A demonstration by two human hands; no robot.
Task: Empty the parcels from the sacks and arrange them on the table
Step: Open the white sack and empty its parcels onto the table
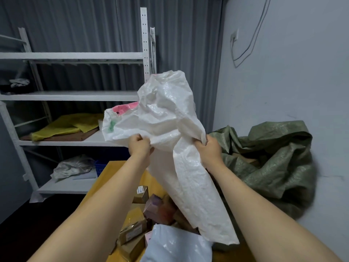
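Grey-walled room, white shelving (79, 55), parcels (132, 233) on yellow table (111, 178)

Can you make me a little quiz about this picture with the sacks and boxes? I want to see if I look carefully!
1. True or false: the left hand and the right hand both grip the white sack.
2. What colour is the second sack, slumped by the wall? A red, B green, C blue.
3. Fill the gap: the parcels lie below the white sack on the yellow ____.

Key
1. True.
2. B.
3. table.
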